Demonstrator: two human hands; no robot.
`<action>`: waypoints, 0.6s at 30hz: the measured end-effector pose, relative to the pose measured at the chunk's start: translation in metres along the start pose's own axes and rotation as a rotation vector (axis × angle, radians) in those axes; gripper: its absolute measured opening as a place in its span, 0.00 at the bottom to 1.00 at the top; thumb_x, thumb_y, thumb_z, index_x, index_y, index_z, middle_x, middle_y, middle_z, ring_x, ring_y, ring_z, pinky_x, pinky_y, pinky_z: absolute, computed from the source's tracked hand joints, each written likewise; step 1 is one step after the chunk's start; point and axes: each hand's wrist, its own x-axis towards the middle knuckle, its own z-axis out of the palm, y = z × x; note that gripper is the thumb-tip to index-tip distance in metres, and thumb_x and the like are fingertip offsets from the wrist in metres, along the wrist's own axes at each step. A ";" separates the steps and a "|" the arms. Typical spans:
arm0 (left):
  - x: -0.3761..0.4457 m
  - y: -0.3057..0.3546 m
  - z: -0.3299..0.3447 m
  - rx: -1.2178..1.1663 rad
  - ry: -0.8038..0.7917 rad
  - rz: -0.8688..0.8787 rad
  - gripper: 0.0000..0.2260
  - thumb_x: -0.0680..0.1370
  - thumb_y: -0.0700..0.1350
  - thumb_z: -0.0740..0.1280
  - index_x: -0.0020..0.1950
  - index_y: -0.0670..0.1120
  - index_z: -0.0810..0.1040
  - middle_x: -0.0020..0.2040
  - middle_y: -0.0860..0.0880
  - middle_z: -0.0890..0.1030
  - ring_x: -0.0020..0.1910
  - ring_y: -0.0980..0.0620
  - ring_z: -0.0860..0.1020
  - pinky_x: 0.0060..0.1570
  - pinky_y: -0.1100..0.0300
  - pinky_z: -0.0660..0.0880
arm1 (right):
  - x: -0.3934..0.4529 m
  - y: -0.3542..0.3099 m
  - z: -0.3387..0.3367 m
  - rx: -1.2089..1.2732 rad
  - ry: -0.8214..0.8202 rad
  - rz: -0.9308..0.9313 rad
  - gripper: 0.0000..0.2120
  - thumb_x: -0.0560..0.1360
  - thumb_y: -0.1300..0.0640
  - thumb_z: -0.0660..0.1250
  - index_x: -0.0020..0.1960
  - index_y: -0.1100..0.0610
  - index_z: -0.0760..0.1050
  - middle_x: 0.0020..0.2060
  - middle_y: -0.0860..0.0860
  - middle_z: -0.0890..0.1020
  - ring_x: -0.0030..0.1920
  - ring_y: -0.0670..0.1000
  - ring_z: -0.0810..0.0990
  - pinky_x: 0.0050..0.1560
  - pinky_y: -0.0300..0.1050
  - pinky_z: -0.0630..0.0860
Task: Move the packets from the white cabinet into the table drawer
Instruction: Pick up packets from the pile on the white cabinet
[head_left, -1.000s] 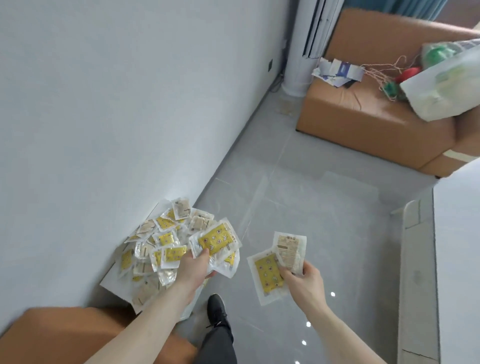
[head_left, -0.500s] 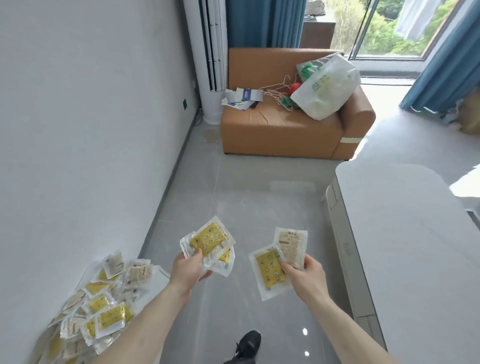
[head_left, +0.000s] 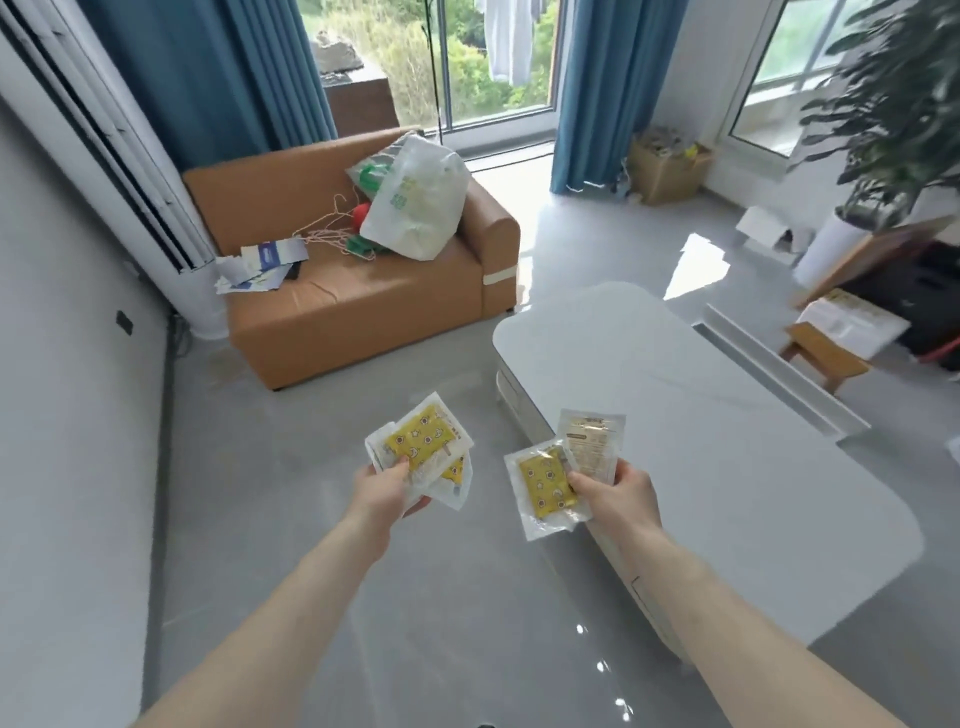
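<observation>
My left hand (head_left: 383, 491) grips a small stack of clear packets with yellow patterned contents (head_left: 422, 447), held over the grey floor. In my right hand (head_left: 618, 493) are two more packets (head_left: 563, 470): one yellow-patterned, one showing its beige printed back. The white table (head_left: 701, 415) with rounded corners lies just to the right of my right hand; drawer fronts (head_left: 522, 402) show along its near side and look closed. The white cabinet and the pile of packets are out of view.
An orange sofa (head_left: 363, 306) with a white plastic bag (head_left: 415, 208), papers and hangers stands ahead. A tall white air conditioner (head_left: 130, 171) stands at the left wall. Blue curtains, a cardboard box (head_left: 667, 169), a potted plant (head_left: 883, 130) and a wooden stool (head_left: 826, 353) lie beyond.
The view has swung right and up, away from the packet pile on the cabinet by the wall, toward the sofa and white table. Both hands keep their packets.
</observation>
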 end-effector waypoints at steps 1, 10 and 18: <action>0.001 0.004 0.016 0.007 -0.026 0.008 0.11 0.85 0.38 0.61 0.66 0.41 0.78 0.61 0.40 0.82 0.56 0.40 0.82 0.48 0.48 0.80 | 0.004 0.000 -0.013 0.005 0.023 0.008 0.08 0.72 0.58 0.77 0.48 0.48 0.83 0.44 0.46 0.88 0.46 0.51 0.88 0.54 0.57 0.84; -0.038 0.007 0.161 0.040 -0.167 0.057 0.10 0.85 0.39 0.61 0.61 0.45 0.80 0.56 0.44 0.84 0.52 0.45 0.84 0.43 0.51 0.81 | 0.028 0.025 -0.159 0.080 0.145 0.031 0.06 0.73 0.60 0.76 0.47 0.50 0.83 0.45 0.50 0.88 0.48 0.55 0.87 0.53 0.60 0.84; -0.115 -0.051 0.296 -0.011 -0.193 0.006 0.07 0.85 0.39 0.61 0.56 0.45 0.79 0.52 0.45 0.84 0.49 0.44 0.84 0.53 0.44 0.81 | 0.031 0.056 -0.319 0.063 0.141 0.025 0.07 0.73 0.61 0.76 0.49 0.52 0.84 0.46 0.53 0.88 0.48 0.56 0.87 0.48 0.56 0.85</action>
